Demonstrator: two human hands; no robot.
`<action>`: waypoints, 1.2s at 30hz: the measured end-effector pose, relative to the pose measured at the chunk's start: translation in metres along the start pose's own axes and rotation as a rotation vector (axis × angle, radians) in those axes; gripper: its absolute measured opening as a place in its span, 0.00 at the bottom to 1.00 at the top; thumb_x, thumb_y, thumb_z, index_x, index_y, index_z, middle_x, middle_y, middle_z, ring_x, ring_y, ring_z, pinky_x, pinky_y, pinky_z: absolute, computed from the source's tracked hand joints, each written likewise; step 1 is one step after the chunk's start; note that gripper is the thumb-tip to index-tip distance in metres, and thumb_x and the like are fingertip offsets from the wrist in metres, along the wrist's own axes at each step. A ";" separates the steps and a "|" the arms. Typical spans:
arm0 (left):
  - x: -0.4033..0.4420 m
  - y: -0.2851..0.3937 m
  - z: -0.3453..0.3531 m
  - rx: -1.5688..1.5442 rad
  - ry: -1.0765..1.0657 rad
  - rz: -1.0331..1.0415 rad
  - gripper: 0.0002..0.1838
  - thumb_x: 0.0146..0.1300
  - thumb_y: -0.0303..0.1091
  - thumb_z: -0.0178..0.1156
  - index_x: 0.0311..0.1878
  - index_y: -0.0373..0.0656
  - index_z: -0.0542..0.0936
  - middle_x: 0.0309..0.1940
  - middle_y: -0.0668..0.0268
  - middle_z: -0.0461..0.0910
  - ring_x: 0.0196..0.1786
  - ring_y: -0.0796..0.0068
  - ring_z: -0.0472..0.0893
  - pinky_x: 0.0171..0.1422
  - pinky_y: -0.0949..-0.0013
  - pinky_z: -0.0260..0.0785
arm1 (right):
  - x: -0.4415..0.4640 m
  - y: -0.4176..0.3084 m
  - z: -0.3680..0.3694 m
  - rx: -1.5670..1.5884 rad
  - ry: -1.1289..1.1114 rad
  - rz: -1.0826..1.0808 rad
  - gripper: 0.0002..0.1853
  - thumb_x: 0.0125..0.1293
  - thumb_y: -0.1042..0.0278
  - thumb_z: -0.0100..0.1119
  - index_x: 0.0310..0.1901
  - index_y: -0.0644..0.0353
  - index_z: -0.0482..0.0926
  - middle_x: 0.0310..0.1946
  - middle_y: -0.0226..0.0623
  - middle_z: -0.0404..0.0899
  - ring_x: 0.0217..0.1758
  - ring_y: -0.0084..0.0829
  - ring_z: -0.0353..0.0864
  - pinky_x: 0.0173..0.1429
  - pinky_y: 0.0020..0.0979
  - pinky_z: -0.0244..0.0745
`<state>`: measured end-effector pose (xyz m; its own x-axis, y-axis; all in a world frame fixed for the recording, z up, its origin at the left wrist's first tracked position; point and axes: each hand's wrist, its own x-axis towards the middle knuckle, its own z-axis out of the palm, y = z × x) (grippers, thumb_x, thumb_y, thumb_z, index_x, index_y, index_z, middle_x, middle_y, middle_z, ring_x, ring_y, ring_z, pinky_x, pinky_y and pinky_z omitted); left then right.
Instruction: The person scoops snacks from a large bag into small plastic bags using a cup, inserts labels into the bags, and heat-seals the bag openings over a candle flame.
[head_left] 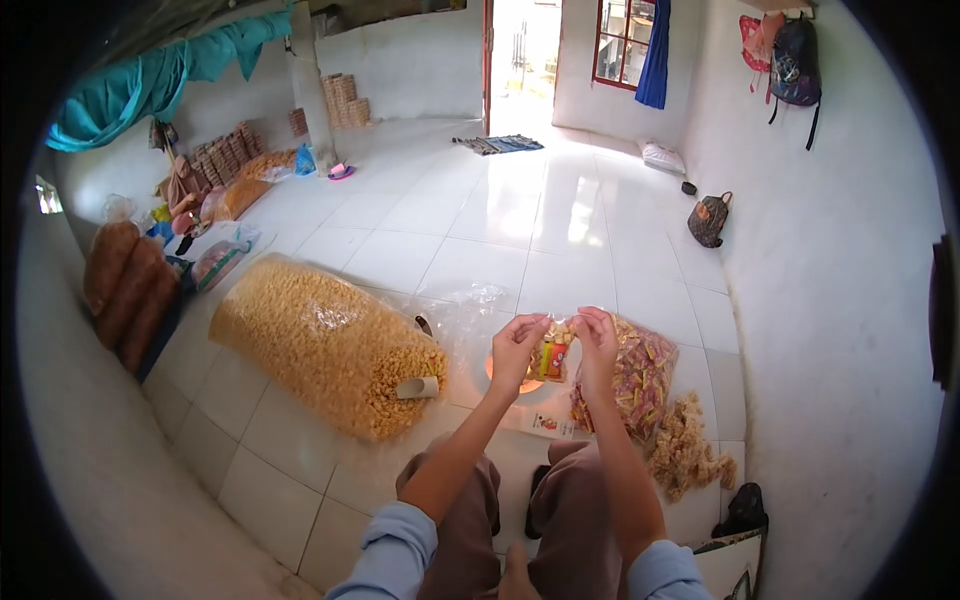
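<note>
My left hand and my right hand pinch the top corners of a small clear snack packet. Pale pieces show inside it, along with a red and yellow label. Partly hidden behind the packet and my left hand is an orange round dish. A printed white sheet lies on the floor just below. To the right, close to my right hand, sits a clear bag of pink and yellow wrappers. On the left lies a large clear sack of yellow snack pieces, with a pale scoop at its mouth.
A tan tangled heap is beside my right forearm. Another person sits at the far left near stacked packs and brown sacks. A backpack rests by the right wall. A mat lies before the doorway.
</note>
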<state>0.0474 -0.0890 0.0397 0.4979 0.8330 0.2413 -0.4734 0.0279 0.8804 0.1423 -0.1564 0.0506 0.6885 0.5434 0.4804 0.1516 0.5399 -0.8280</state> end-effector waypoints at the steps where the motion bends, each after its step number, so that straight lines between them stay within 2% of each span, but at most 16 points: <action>1: 0.000 -0.003 0.003 -0.072 0.046 -0.015 0.09 0.58 0.31 0.59 0.39 0.38 0.77 0.31 0.69 0.78 0.35 0.83 0.76 0.36 0.80 0.69 | -0.001 -0.001 0.004 0.046 0.012 0.012 0.06 0.60 0.73 0.55 0.38 0.65 0.76 0.30 0.31 0.77 0.31 0.17 0.74 0.38 0.19 0.69; 3: -0.003 -0.005 0.006 -0.056 0.103 -0.046 0.10 0.56 0.31 0.61 0.38 0.37 0.77 0.34 0.67 0.78 0.36 0.82 0.76 0.38 0.80 0.69 | 0.000 0.002 0.006 0.085 0.024 0.028 0.07 0.60 0.72 0.55 0.38 0.65 0.76 0.30 0.30 0.77 0.31 0.17 0.73 0.38 0.19 0.68; 5: 0.000 -0.015 0.010 -0.040 0.158 -0.089 0.11 0.55 0.32 0.62 0.38 0.36 0.77 0.36 0.64 0.77 0.36 0.82 0.76 0.40 0.81 0.69 | 0.003 0.010 0.002 -0.137 -0.087 0.212 0.08 0.60 0.70 0.55 0.39 0.64 0.76 0.29 0.30 0.76 0.31 0.18 0.73 0.38 0.20 0.68; 7: 0.006 -0.032 0.012 0.050 0.222 0.135 0.08 0.56 0.31 0.60 0.38 0.39 0.77 0.40 0.67 0.74 0.29 0.85 0.71 0.31 0.82 0.64 | 0.004 0.018 -0.001 -0.153 -0.026 0.206 0.08 0.60 0.70 0.55 0.38 0.65 0.76 0.28 0.30 0.77 0.31 0.18 0.73 0.38 0.20 0.68; 10: 0.013 -0.046 0.019 0.077 0.331 0.001 0.09 0.54 0.32 0.62 0.36 0.39 0.78 0.47 0.65 0.69 0.33 0.81 0.74 0.38 0.78 0.67 | 0.009 0.026 -0.013 -0.119 0.105 0.194 0.09 0.61 0.68 0.54 0.36 0.67 0.75 0.28 0.32 0.77 0.30 0.19 0.74 0.37 0.22 0.69; 13: 0.017 -0.058 0.041 0.032 0.296 0.044 0.08 0.55 0.31 0.61 0.35 0.38 0.77 0.45 0.65 0.70 0.35 0.81 0.72 0.40 0.78 0.66 | 0.012 0.027 -0.043 0.015 0.247 0.212 0.13 0.64 0.65 0.50 0.36 0.68 0.75 0.29 0.35 0.77 0.31 0.22 0.75 0.38 0.23 0.70; 16: 0.020 -0.063 0.069 -0.136 0.357 -0.120 0.07 0.57 0.31 0.60 0.35 0.38 0.75 0.43 0.66 0.69 0.37 0.81 0.72 0.40 0.78 0.65 | 0.015 0.017 -0.082 0.037 0.332 0.231 0.17 0.66 0.60 0.46 0.38 0.68 0.74 0.31 0.37 0.77 0.34 0.24 0.76 0.42 0.25 0.71; 18: 0.013 -0.069 0.094 -0.187 0.252 -0.172 0.07 0.57 0.31 0.59 0.34 0.38 0.74 0.41 0.67 0.69 0.37 0.82 0.72 0.39 0.78 0.64 | 0.016 0.005 -0.108 -0.081 0.306 0.267 0.20 0.68 0.56 0.42 0.42 0.68 0.72 0.32 0.37 0.77 0.37 0.26 0.75 0.44 0.26 0.70; 20: 0.004 -0.087 0.122 -0.209 0.181 -0.075 0.05 0.59 0.32 0.58 0.33 0.42 0.74 0.28 0.71 0.73 0.28 0.87 0.69 0.31 0.81 0.63 | 0.008 -0.004 -0.120 -0.039 0.253 0.233 0.17 0.66 0.59 0.47 0.44 0.67 0.72 0.35 0.35 0.76 0.39 0.23 0.74 0.45 0.24 0.69; 22: -0.002 -0.123 0.138 -0.118 0.117 -0.097 0.04 0.60 0.32 0.56 0.33 0.43 0.74 0.28 0.72 0.73 0.31 0.84 0.72 0.33 0.79 0.66 | -0.004 -0.007 -0.143 -0.409 0.119 0.314 0.15 0.59 0.64 0.56 0.45 0.63 0.73 0.38 0.33 0.75 0.37 0.22 0.74 0.43 0.22 0.69; 24: -0.012 -0.150 0.153 -0.513 -0.003 -0.386 0.07 0.60 0.34 0.56 0.30 0.43 0.71 0.29 0.71 0.72 0.30 0.84 0.71 0.33 0.78 0.65 | -0.015 0.001 -0.181 -0.311 0.153 0.404 0.17 0.56 0.66 0.61 0.46 0.61 0.72 0.35 0.31 0.75 0.34 0.18 0.72 0.38 0.20 0.69; 26: -0.025 -0.180 0.165 -0.527 -0.052 -0.525 0.08 0.61 0.33 0.55 0.28 0.45 0.69 0.26 0.72 0.71 0.30 0.85 0.71 0.33 0.78 0.65 | -0.035 0.009 -0.215 -0.358 0.245 0.482 0.14 0.60 0.64 0.57 0.42 0.64 0.72 0.30 0.27 0.72 0.32 0.17 0.70 0.37 0.20 0.67; 29: -0.047 -0.230 0.179 -0.485 -0.157 -0.817 0.06 0.60 0.35 0.56 0.36 0.43 0.72 0.31 0.69 0.73 0.33 0.83 0.73 0.36 0.77 0.67 | -0.068 0.036 -0.273 -0.320 0.467 0.669 0.13 0.59 0.62 0.58 0.39 0.62 0.72 0.26 0.25 0.71 0.27 0.15 0.68 0.31 0.18 0.64; 31: -0.064 -0.265 0.193 0.072 -0.415 -0.832 0.17 0.58 0.37 0.59 0.48 0.40 0.71 0.38 0.65 0.73 0.38 0.78 0.74 0.40 0.73 0.68 | -0.093 0.059 -0.313 -0.344 0.552 0.703 0.17 0.58 0.58 0.58 0.41 0.63 0.71 0.26 0.27 0.71 0.27 0.15 0.69 0.28 0.18 0.65; 34: -0.090 -0.322 0.204 0.354 -0.694 -0.753 0.25 0.55 0.38 0.62 0.54 0.42 0.67 0.44 0.62 0.72 0.46 0.76 0.74 0.44 0.71 0.69 | -0.117 0.084 -0.354 -0.304 0.723 0.778 0.21 0.58 0.54 0.59 0.44 0.63 0.70 0.27 0.29 0.72 0.27 0.16 0.71 0.27 0.19 0.67; 36: -0.096 -0.351 0.221 0.438 -0.754 -0.710 0.23 0.55 0.38 0.62 0.51 0.41 0.67 0.43 0.60 0.72 0.47 0.74 0.74 0.44 0.69 0.69 | -0.130 0.106 -0.384 -0.252 0.829 0.834 0.20 0.58 0.54 0.58 0.43 0.62 0.69 0.27 0.30 0.72 0.28 0.17 0.71 0.29 0.20 0.68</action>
<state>0.3264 -0.3004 -0.2027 0.9355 0.1546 -0.3178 0.3150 0.0427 0.9481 0.3411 -0.4167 -0.2112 0.8731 0.0372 -0.4861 -0.4871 0.0275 -0.8729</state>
